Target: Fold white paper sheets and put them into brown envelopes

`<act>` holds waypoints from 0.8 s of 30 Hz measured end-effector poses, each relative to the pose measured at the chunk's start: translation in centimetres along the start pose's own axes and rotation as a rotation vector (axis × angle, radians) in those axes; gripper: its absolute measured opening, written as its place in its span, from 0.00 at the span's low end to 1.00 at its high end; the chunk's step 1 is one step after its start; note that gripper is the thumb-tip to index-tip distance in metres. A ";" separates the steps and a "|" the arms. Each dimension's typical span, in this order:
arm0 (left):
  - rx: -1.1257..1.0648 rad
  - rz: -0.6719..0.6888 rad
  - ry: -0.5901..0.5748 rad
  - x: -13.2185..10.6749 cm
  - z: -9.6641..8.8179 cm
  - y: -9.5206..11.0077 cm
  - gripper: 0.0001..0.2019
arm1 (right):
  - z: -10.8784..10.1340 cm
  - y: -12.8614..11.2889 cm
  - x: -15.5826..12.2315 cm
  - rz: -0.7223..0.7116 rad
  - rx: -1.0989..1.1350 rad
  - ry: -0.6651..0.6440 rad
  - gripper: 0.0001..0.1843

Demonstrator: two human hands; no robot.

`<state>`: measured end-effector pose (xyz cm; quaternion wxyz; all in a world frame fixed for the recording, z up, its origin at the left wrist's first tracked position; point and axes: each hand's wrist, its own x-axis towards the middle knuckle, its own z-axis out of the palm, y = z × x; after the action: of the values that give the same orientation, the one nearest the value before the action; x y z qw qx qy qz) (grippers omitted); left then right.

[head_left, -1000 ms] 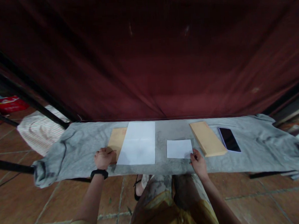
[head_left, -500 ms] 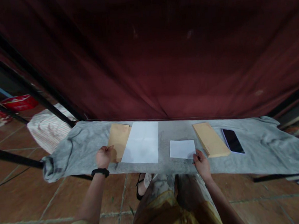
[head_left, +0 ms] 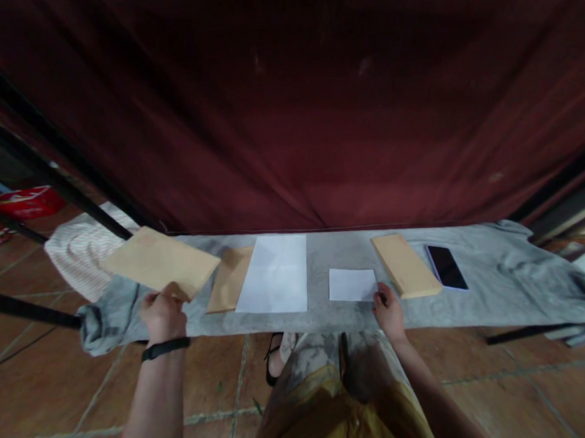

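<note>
Three brown envelopes are counted. One brown envelope [head_left: 160, 261] is held lifted above the left end of the grey cloth [head_left: 502, 278], pinched at its near edge by the left hand [head_left: 163, 315], fingers closed on it. A second envelope [head_left: 227, 280] lies partly under the large white sheet [head_left: 272, 274]; a third envelope [head_left: 405, 266] lies beside one dark phone [head_left: 446, 268]. One small white paper [head_left: 352, 284] is touched at its near right corner by the right hand [head_left: 389, 312], nothing grasped.
</note>
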<state>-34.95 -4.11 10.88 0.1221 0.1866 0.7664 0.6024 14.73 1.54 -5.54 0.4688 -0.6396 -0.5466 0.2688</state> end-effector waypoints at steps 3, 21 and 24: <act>-0.213 -0.182 -0.168 -4.1 1.8 0.5 0.08 | 0.5 -0.6 -0.6 -0.132 -0.074 0.113 0.27; -0.630 -0.703 -0.685 -25.2 10.6 -3.4 0.14 | 2.1 -12.0 -5.0 0.393 0.744 -0.394 0.17; -0.610 -0.772 -0.678 -25.4 10.1 -3.7 0.13 | 1.7 -11.9 -5.1 0.551 0.851 -0.434 0.18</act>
<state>-8.43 -6.99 3.89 0.6181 0.0331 0.4895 0.6143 6.68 -3.22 3.53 0.4749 -0.4431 -0.2863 0.7044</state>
